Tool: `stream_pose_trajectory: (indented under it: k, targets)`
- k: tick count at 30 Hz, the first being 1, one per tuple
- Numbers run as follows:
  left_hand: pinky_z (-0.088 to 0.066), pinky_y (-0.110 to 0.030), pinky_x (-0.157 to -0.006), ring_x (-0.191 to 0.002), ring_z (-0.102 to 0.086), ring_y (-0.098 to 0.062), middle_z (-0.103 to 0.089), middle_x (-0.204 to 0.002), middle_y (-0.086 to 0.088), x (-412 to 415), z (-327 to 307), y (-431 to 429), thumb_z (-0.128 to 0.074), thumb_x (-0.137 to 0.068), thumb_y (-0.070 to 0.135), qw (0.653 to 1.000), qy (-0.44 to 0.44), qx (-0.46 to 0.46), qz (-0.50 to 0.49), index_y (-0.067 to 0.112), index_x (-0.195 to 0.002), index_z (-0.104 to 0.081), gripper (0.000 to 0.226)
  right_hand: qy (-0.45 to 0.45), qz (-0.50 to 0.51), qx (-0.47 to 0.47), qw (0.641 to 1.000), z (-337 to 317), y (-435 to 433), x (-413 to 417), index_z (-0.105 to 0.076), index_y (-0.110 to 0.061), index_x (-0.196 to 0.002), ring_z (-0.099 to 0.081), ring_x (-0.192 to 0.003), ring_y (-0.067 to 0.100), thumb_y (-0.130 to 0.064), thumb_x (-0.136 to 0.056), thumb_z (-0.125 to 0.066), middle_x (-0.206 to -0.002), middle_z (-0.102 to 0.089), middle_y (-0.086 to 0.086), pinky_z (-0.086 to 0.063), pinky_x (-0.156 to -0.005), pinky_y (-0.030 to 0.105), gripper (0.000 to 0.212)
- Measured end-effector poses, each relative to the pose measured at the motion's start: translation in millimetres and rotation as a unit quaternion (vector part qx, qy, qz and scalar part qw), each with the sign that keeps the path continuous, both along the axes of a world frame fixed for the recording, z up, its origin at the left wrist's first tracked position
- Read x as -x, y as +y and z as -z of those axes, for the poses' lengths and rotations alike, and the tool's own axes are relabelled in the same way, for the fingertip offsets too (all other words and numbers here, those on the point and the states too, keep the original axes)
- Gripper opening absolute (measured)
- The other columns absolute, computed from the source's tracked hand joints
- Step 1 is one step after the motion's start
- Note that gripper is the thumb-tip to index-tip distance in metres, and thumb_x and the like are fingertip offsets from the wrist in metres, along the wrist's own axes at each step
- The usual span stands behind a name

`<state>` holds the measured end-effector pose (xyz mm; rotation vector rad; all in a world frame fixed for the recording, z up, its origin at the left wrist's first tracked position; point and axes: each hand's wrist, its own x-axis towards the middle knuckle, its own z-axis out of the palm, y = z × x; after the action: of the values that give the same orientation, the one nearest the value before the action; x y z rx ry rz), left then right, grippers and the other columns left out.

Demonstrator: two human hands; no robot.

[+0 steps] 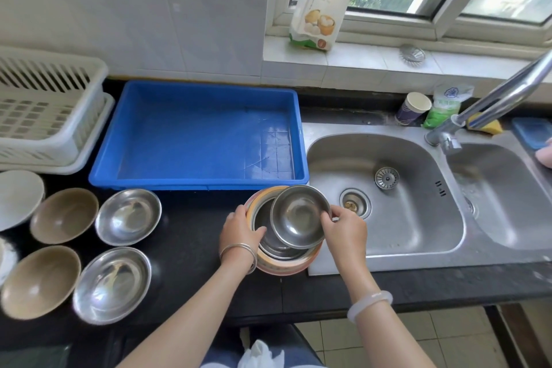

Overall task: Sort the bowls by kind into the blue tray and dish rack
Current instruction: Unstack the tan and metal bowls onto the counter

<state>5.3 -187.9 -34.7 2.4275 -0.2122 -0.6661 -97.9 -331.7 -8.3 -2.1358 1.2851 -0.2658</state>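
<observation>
A stack of bowls (pixel 283 263) sits on the black counter beside the sink, its lowest bowl striped in orange. My left hand (pixel 240 230) grips the stack's left rim. My right hand (pixel 343 231) holds a small steel bowl (pixel 298 215), tilted, just above the stack. The blue tray (pixel 206 134) lies behind it with nothing inside. The white dish rack (pixel 44 110) stands at the far left. Two steel bowls (pixel 128 216) (pixel 112 285) and two brown bowls (pixel 64 215) (pixel 40 282) rest on the counter at left.
A white bowl (pixel 18 197) sits at the left edge. The double steel sink (pixel 385 188) with its tap (pixel 493 101) is at right. A paper cup (pixel 413 107), a green packet, a sponge and a food bag (pixel 324 0) line the back.
</observation>
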Motion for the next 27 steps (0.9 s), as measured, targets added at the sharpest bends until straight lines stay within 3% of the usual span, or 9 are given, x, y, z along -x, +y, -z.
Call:
stream_pose_trajectory:
  k: [4, 8, 11, 14, 16, 19, 22, 27]
  targets:
    - [-0.051, -0.032, -0.072, -0.092, -0.059, -0.023, -0.055, -0.111, -0.006, 3, -2, -5, -0.067, -0.079, 0.016, 0.999, -0.016, -0.028, -0.002, 0.017, -0.111, -0.048, 0.037, -0.042, 0.030, -0.025, 0.998, -4, -4, 5, -0.056, -0.019, -0.056, -0.039, -0.053, 0.019, -0.017, -0.083, -0.057, -0.044, -0.042, -0.002, -0.037, -0.054, 0.032, 0.027]
    - [-0.052, -0.032, -0.070, -0.089, -0.059, -0.022, -0.058, -0.106, -0.006, 3, -3, -7, -0.061, -0.082, 0.013, 0.999, -0.025, -0.017, -0.016, 0.015, -0.108, -0.050, 0.028, -0.067, 0.044, -0.052, 0.995, -8, -7, 9, -0.070, -0.015, -0.071, -0.060, -0.068, 0.025, -0.019, -0.085, -0.059, -0.058, -0.061, 0.001, -0.043, -0.062, 0.033, 0.018]
    - [-0.050, -0.030, -0.062, -0.077, -0.060, -0.020, -0.060, -0.092, -0.005, 3, -6, -6, -0.058, -0.083, 0.017, 1.000, -0.027, 0.003, -0.012, 0.018, -0.100, -0.047, 0.020, -0.083, 0.057, -0.054, 0.993, -10, -11, 11, -0.072, -0.013, -0.075, -0.063, -0.074, 0.024, -0.020, -0.085, -0.060, -0.066, -0.068, 0.006, -0.041, -0.061, 0.030, 0.017]
    - [-0.044, -0.025, -0.050, -0.062, -0.058, -0.016, -0.056, -0.075, 0.000, 2, -9, -3, -0.056, -0.084, 0.021, 0.999, -0.032, 0.025, -0.015, 0.023, -0.092, -0.038, 0.019, -0.108, 0.067, -0.071, 0.989, -13, -15, 14, -0.068, -0.019, -0.068, -0.062, -0.069, 0.019, -0.019, -0.084, -0.062, -0.062, -0.067, -0.002, -0.039, -0.054, 0.013, 0.017]
    - [-0.037, -0.022, -0.045, -0.057, -0.053, -0.012, -0.054, -0.070, 0.003, 2, -12, -1, -0.056, -0.084, 0.022, 0.999, -0.039, 0.033, -0.018, 0.022, -0.088, -0.039, 0.018, -0.116, 0.069, -0.081, 0.988, -16, -17, 15, -0.068, -0.023, -0.069, -0.060, -0.066, 0.015, -0.019, -0.083, -0.063, -0.061, -0.066, -0.007, -0.039, -0.052, 0.010, 0.016]
    - [-0.042, -0.025, -0.057, -0.071, -0.055, -0.016, -0.057, -0.084, 0.000, 1, -18, -4, -0.058, -0.083, 0.020, 0.996, -0.070, 0.042, -0.027, 0.020, -0.084, -0.047, 0.011, -0.112, 0.067, -0.096, 0.987, -18, -19, 16, -0.073, -0.019, -0.078, -0.063, -0.072, 0.015, -0.019, -0.082, -0.064, -0.069, -0.070, -0.004, -0.043, -0.061, 0.022, 0.010]
    - [-0.044, -0.028, -0.068, -0.085, -0.054, -0.019, -0.054, -0.098, -0.001, 1, -23, -8, -0.058, -0.084, 0.018, 0.993, -0.105, 0.045, -0.037, 0.015, -0.085, -0.057, 0.003, -0.118, 0.066, -0.110, 0.985, -19, -20, 16, -0.073, -0.019, -0.079, -0.065, -0.073, 0.018, -0.019, -0.081, -0.066, -0.068, -0.070, -0.004, -0.047, -0.065, 0.026, 0.007]
    - [-0.047, -0.029, -0.067, -0.079, -0.058, -0.019, -0.068, -0.090, -0.003, -5, -32, -5, -0.056, -0.086, 0.019, 0.991, -0.102, 0.074, -0.051, 0.013, -0.090, -0.066, 0.012, -0.144, 0.062, -0.143, 0.977, -27, -23, 14, -0.070, -0.020, -0.064, -0.056, -0.056, 0.011, -0.016, -0.079, -0.066, -0.050, -0.062, -0.012, -0.054, -0.068, 0.035, 0.015]
